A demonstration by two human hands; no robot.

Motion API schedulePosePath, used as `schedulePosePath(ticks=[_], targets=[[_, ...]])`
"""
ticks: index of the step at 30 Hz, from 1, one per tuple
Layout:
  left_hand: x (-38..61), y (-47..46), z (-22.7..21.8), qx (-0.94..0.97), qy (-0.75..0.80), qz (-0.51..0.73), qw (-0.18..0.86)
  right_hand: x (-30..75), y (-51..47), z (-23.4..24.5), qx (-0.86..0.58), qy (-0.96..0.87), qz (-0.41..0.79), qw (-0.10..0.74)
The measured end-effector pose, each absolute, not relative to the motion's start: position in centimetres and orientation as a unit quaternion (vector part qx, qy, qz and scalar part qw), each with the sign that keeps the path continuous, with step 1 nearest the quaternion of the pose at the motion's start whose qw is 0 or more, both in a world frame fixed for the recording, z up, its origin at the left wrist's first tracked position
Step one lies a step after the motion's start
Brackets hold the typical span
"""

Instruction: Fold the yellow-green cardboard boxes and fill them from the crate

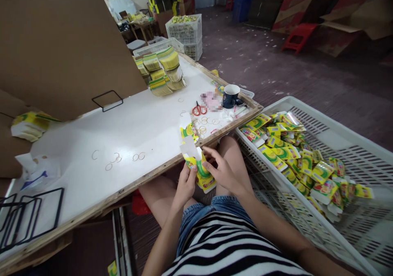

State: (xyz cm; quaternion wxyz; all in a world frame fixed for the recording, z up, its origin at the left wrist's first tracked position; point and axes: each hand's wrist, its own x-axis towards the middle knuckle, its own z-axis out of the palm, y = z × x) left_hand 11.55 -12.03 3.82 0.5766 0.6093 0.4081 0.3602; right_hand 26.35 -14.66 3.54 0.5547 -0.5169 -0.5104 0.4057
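A yellow and green printed carton (201, 171) with raised white flaps is held over my lap. My left hand (186, 184) grips its lower left side, thumb on the front. On the carton's right side, my right hand (222, 169) has its fingers spread, with the thumb against the printed face and the index finger near the flaps. Just beyond, on the table edge, lies another yellow and green carton piece (188, 132), partly hidden by the flaps.
A white crate (353, 129) of filled-out cartons (287, 145) stands at my right. On the white table (123, 137) are stacked flat cartons (166, 69), red-handled scissors (199, 109), a dark mug (231, 96), rubber bands (138, 156) and black wire frames (33, 214).
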Motion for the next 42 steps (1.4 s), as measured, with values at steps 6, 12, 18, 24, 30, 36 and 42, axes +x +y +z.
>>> schedulePosePath(ticks=[6, 12, 18, 24, 30, 36, 42], targets=[[12.2, -12.0, 3.5, 0.569, 0.406, 0.388, 0.6, 26.2, -14.5, 2.7, -0.584, -0.478, 0.4, 0.519], [11.9, -11.5, 3.3, 0.535, 0.411, 0.368, 0.64, 26.2, -14.5, 2.5, -0.555, -0.433, 0.412, 0.579], [10.8, -11.7, 4.0, 0.547, 0.367, 0.377, 0.651, 26.8, -14.9, 2.5, -0.484, -0.492, 0.427, 0.585], [10.0, -11.8, 5.4, 0.553, 0.319, 0.32, 0.7, 27.9, -15.1, 3.4, -0.456, -0.541, 0.456, 0.54], [9.4, -12.1, 5.7, 0.54, 0.298, 0.274, 0.738, 28.3, -15.2, 4.6, -0.485, -0.58, 0.438, 0.486], [9.2, -12.0, 5.4, 0.543, 0.316, 0.287, 0.723, 27.5, -14.6, 3.8, -0.495, -0.538, 0.4, 0.553], [9.4, -11.9, 5.1, 0.558, 0.323, 0.291, 0.707, 27.8, -14.6, 3.9, -0.48, -0.575, 0.366, 0.553]])
